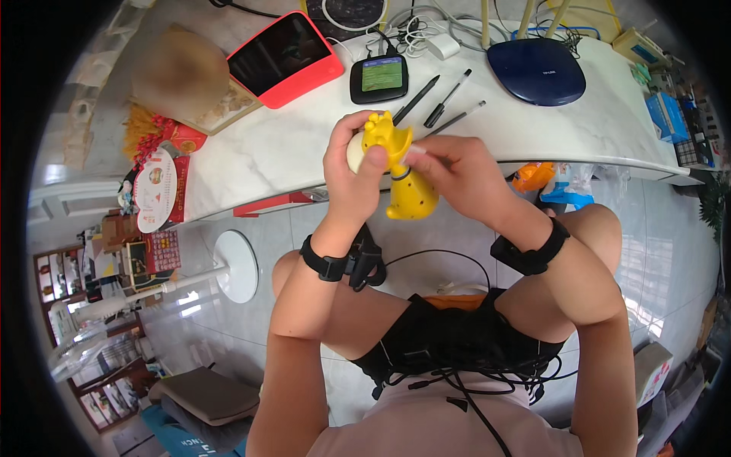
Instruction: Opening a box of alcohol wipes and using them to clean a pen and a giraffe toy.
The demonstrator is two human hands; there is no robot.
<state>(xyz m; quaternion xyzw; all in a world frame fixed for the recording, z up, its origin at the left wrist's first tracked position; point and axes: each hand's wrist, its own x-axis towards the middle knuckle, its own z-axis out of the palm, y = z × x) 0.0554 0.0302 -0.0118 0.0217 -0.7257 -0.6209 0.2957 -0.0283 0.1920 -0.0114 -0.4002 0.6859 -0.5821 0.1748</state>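
My left hand (355,185) grips a yellow plastic giraffe-shaped figure (413,197) by its head, thumb across the front. The figure has dark spots, a dark ring at the neck and a scooped, open part beside the head. A cream rounded thing (354,152) shows behind my left fingers; what it belongs to is unclear. At the scooped rim, the thumb and fingers of my right hand (465,177) pinch together. Something whitish shows at those fingertips, too small to name. Both hands are held just in front of the table's near edge.
On the marble-patterned table (274,160) lie several pens (448,98). Behind them are a small black device with a lit screen (379,78), a red-framed smart display (285,60), a dark blue router (535,71) and tangled cables (420,34). A white pedestal fan (235,266) stands at left.
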